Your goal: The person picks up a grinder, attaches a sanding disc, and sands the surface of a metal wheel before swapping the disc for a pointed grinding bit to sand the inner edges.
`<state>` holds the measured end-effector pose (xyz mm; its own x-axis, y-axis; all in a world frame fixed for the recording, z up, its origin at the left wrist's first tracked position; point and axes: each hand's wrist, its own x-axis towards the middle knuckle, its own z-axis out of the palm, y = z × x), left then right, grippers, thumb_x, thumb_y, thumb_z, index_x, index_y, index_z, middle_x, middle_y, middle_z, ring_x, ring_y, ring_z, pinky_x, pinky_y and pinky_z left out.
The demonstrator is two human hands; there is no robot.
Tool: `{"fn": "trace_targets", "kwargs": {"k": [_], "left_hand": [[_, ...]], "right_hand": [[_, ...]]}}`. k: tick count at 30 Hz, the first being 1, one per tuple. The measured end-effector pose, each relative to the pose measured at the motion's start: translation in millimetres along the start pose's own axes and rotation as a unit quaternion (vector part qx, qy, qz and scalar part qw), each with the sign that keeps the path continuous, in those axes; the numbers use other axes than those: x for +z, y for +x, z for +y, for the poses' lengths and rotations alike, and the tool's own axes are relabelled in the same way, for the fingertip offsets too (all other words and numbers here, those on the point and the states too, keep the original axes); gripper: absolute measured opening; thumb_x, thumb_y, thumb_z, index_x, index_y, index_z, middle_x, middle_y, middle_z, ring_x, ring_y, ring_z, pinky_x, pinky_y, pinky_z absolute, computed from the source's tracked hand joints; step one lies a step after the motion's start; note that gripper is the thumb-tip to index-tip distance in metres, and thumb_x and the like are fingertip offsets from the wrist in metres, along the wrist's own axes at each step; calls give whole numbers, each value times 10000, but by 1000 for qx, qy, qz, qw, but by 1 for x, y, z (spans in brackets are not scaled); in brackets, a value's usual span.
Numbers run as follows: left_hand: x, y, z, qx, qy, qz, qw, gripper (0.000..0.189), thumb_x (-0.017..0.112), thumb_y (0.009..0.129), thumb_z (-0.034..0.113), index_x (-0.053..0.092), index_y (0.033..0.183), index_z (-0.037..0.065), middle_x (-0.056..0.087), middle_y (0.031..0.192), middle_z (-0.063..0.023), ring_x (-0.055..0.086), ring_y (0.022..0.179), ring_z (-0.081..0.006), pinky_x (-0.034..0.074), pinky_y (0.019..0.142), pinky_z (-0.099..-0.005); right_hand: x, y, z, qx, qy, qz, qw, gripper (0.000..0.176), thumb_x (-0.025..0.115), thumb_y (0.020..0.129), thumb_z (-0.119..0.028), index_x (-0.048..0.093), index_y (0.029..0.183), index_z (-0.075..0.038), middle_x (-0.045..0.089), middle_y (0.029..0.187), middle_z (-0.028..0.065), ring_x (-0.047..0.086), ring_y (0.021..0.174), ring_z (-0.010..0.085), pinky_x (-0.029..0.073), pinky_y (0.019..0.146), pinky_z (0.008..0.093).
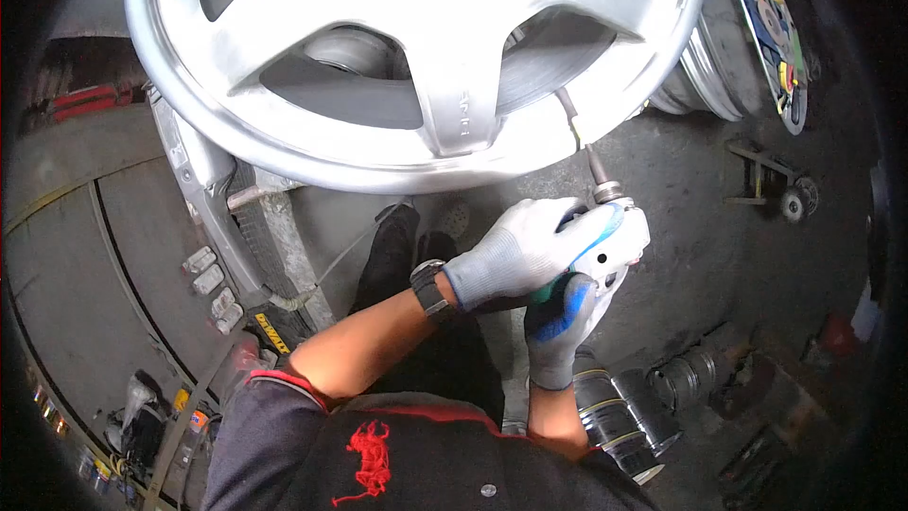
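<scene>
A silver alloy wheel (463,66) with broad spokes fills the top of the view. Below its lower right edge, both gloved hands hold an angle grinder (622,244) fitted with a long thin bit (598,168) that points up at the rim. My left hand (520,248), wearing a grey-white glove with a watch at the wrist, closes over the top of the grinder. Beneath it, my right hand (560,326) wraps its blue-palmed glove around the body, whose green casing is mostly hidden. The bit's far end overlaps the rim in this view.
A metal frame (213,180) stands left of the wheel. More wheel rims (714,76) and a colourful board (771,28) are at the upper right. Metal cylinders (615,412) lie on the floor at lower right, and a small wheeled stand (774,182) sits farther right.
</scene>
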<state>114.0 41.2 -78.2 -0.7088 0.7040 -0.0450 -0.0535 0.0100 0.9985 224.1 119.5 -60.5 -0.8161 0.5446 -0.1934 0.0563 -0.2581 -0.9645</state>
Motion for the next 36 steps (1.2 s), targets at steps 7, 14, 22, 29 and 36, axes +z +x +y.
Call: {"fn": "trace_targets", "kwargs": {"k": [7, 14, 22, 29, 36], "left_hand": [[-3, -24, -3, -40, -14, 33, 999, 399, 621, 972, 253, 625, 1228, -54, 702, 1054, -243, 711, 972, -355, 537, 857, -403], [6, -8, 0, -67, 7, 22, 997, 371, 630, 964, 243, 633, 1192, -50, 701, 1040, -232, 700, 927, -392, 546, 817, -409], [4, -19, 8, -24, 56, 44, 997, 312, 604, 984, 216, 652, 1140, -50, 697, 927, -227, 695, 854, -388, 542, 748, -420], [18, -11, -15, 151, 227, 78, 959, 319, 644, 964, 206, 658, 1198, -10, 687, 951, -177, 696, 799, -342, 554, 674, -404], [12, -21, -6, 150, 251, 76, 953, 347, 703, 893, 161, 667, 1210, 21, 669, 933, -159, 689, 758, -324, 554, 624, -406]], "right_hand": [[-6, -15, 8, 67, -13, 33, 997, 1081, 789, 808, -345, 140, 1601, 2, 404, 1490, 161, 423, 1390, 277, 326, 1173, 418], [-17, -9, 6, 16, -132, 25, 991, 968, 693, 919, -526, 198, 1596, -41, 388, 1538, 145, 408, 1422, 267, 305, 1196, 429], [-14, -14, 10, 44, 7, -14, 999, 961, 674, 935, -526, 159, 1614, -82, 397, 1536, 136, 425, 1418, 275, 312, 1197, 439], [-6, -6, 2, 28, 8, -4, 1000, 936, 650, 952, -557, 191, 1606, -70, 411, 1523, 147, 431, 1412, 280, 327, 1187, 443], [-11, -11, 6, 18, -36, -4, 999, 926, 603, 968, -594, 201, 1598, -46, 425, 1498, 149, 436, 1405, 270, 331, 1188, 446]]}}
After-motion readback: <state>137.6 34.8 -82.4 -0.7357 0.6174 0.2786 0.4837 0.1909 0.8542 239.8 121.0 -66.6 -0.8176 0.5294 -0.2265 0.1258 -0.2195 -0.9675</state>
